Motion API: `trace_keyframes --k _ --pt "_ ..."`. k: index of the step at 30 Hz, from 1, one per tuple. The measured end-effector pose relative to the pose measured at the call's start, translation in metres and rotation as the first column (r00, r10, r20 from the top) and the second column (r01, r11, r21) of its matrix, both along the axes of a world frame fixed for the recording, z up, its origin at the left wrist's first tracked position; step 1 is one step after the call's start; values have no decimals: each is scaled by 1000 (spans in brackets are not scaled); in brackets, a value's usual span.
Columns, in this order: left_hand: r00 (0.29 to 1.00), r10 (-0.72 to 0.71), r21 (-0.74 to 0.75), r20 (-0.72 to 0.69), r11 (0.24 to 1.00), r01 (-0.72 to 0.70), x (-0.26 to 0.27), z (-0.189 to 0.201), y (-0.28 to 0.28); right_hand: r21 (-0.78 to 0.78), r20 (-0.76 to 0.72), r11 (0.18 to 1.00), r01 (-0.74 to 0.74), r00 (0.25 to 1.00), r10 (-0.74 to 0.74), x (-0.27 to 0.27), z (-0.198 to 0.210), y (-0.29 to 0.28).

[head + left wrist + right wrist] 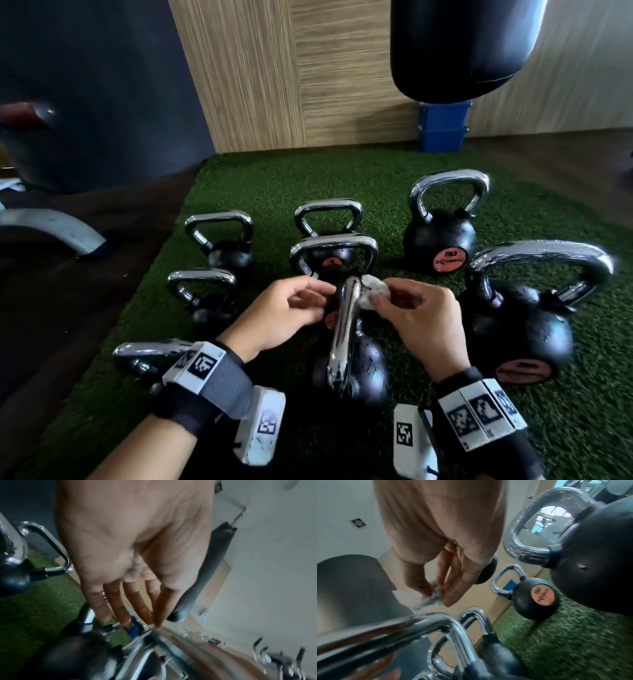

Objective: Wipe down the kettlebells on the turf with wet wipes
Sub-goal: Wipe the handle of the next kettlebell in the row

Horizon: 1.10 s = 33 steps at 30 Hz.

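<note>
Several black kettlebells with chrome handles stand on green turf (274, 178). The nearest kettlebell (363, 373) sits in the centre, its handle (342, 329) seen edge-on between my hands. My right hand (387, 301) pinches a crumpled white wet wipe (373, 291) against the top right of that handle. In the right wrist view the wipe (433, 596) is bunched between thumb and fingers just above the handle (402, 626). My left hand (315, 298) hovers at the handle's left side. Its fingers (120, 608) are stretched out with nothing in them.
A large kettlebell (520, 329) stands close on the right and another (440, 240) behind it. More kettlebells (222, 240) crowd the left and back. A black punching bag (462, 48) hangs above a blue bin (443, 126). A grey bench leg (51, 226) lies off the turf at left.
</note>
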<state>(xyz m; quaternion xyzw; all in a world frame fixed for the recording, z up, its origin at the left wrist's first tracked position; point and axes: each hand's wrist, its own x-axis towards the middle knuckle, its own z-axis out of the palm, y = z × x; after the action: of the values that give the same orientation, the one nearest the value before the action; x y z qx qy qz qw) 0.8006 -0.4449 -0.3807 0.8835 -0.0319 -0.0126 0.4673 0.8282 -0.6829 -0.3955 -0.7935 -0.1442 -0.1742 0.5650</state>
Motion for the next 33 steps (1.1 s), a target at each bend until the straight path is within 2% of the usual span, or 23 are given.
trace_keyframes --k 1,3,6,8,12,14,18,23,28,33 --pt "999 -20 130 -26 991 23 -1 -9 5 -18 -63 999 41 997 -42 3 -9 -3" --pt "983 -159 317 -89 931 180 -6 -29 6 -77 -165 993 86 982 -98 8 -27 -4" --pt "924 -355 338 -143 860 383 -9 -59 -12 -127 -259 991 51 962 -83 18 -46 4" --pt "918 -385 383 -89 838 389 -9 -72 -26 -130 -306 991 -11 952 -29 24 -56 13" --pt "924 -381 373 30 862 343 -12 -75 -32 -198 -337 980 10 938 -78 34 -70 27" --pt "930 -365 338 31 880 334 -13 -72 -31 -223 -303 974 26 948 -95 38 -68 30" --pt "945 -326 342 -21 886 314 -11 -73 -28 -142 -172 987 72 980 -96 44 -57 32" --pt "950 -293 384 -106 870 311 -6 -68 -27 -148 -192 989 2 981 -30 50 -50 26" --pt "959 -203 343 -198 902 262 -2 -67 -27 -191 124 981 37 992 -13 45 -27 27" --pt "947 -197 341 -253 898 278 5 -62 -28 -205 243 978 -48 965 98 24 -25 18"
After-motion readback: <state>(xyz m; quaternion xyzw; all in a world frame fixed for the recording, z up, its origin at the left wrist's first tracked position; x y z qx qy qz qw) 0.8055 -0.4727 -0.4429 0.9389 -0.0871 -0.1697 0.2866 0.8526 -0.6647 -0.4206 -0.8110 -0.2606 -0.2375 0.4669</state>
